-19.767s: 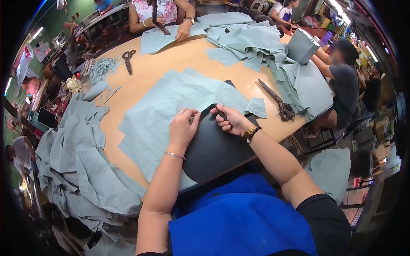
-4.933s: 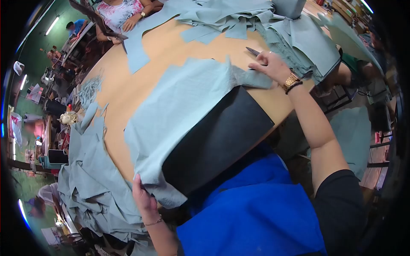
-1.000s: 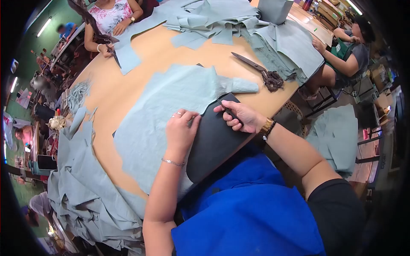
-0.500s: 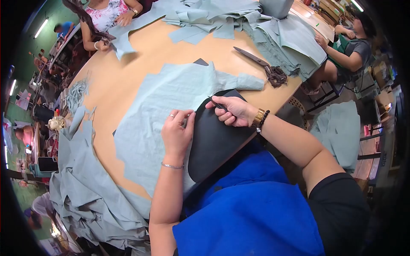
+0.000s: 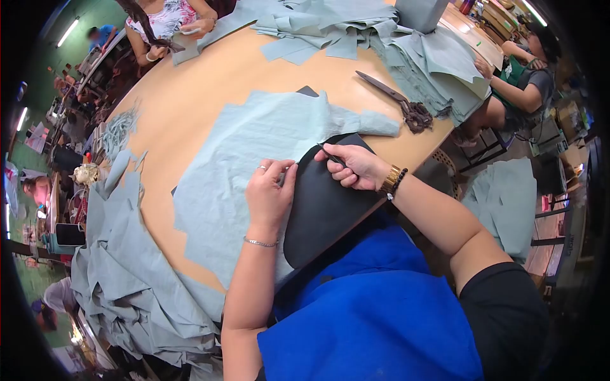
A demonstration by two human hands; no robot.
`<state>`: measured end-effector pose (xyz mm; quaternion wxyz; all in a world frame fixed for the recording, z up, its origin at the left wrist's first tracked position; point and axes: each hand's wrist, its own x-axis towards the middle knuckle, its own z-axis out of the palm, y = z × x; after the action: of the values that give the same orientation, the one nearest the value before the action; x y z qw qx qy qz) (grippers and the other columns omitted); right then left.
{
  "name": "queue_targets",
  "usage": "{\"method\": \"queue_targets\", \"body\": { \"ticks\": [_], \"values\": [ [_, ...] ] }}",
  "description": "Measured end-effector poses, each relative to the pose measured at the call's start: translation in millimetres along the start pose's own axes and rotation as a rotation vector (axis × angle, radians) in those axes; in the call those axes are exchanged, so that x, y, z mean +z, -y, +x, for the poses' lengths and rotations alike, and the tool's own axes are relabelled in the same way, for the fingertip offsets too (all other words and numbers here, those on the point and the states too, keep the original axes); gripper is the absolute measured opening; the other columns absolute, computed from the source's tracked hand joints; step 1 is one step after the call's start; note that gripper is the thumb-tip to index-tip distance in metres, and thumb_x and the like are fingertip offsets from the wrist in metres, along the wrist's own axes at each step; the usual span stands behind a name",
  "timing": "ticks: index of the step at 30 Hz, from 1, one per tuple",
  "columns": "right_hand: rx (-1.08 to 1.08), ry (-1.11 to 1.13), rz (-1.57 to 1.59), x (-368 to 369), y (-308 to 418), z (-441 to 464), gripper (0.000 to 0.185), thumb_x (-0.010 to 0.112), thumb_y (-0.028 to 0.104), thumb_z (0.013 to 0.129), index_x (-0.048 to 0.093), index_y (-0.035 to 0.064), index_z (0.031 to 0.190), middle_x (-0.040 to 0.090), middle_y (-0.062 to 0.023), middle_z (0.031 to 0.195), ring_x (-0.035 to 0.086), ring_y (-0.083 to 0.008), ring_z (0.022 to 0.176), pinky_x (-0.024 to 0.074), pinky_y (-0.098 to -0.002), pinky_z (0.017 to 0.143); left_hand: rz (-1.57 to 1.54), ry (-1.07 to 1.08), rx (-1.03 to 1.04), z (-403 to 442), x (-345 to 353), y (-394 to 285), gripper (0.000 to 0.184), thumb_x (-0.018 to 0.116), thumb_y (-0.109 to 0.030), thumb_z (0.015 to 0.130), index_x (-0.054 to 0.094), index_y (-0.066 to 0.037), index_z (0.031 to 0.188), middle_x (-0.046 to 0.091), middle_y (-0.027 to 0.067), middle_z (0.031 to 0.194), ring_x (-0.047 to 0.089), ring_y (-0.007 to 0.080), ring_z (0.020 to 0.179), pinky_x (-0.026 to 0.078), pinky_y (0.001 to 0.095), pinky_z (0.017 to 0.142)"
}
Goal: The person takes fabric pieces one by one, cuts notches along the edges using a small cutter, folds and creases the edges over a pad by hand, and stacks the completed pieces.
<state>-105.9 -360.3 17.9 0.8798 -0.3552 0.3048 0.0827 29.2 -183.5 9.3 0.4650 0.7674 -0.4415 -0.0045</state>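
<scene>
A large pale blue-green fabric piece (image 5: 229, 152) lies on the table over a dark board (image 5: 330, 197) with a curved edge. My left hand (image 5: 270, 187) is closed at the fabric's edge, thumb and fingertips pinched together on it. Just to its right, my right hand (image 5: 356, 166) is wrapped round a small dark pointed tool (image 5: 332, 155). The tool's tip points toward the fabric edge beside the board; its exact kind is mostly hidden in my fingers. Large scissors (image 5: 397, 101) with wrapped handles rest beyond both hands.
Fabric stacks (image 5: 318, 32) cover the far side of the round table (image 5: 184, 120). More cloth (image 5: 140, 273) hangs over the left edge, near thin scraps (image 5: 119, 132). Two people sit across and at the right, their hands by fabric. A cloth pile (image 5: 502, 203) lies at lower right.
The view has shifted slightly, while both my hands keep nearly the same pose at the fabric edge. The person across has raised and turned the strip of fabric in their hands.
</scene>
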Motion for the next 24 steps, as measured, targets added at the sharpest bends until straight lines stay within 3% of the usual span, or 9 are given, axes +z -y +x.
{"method": "queue_targets", "body": {
  "ticks": [24],
  "values": [
    [0.043, -0.006, -0.032, 11, 3, -9, 0.034, 0.042, 0.038, 0.106, 0.053, 0.0067, 0.113, 0.042, 0.0047, 0.070, 0.032, -0.0020, 0.051, 0.0273, -0.0157, 0.040, 0.007, -0.031, 0.037, 0, 1, 1, 0.006, 0.073, -0.013, 0.085, 0.073, -0.009, 0.090, 0.064, 0.0041, 0.079, 0.057, 0.0152, 0.060, 0.048, 0.0295, 0.057]
  ]
}}
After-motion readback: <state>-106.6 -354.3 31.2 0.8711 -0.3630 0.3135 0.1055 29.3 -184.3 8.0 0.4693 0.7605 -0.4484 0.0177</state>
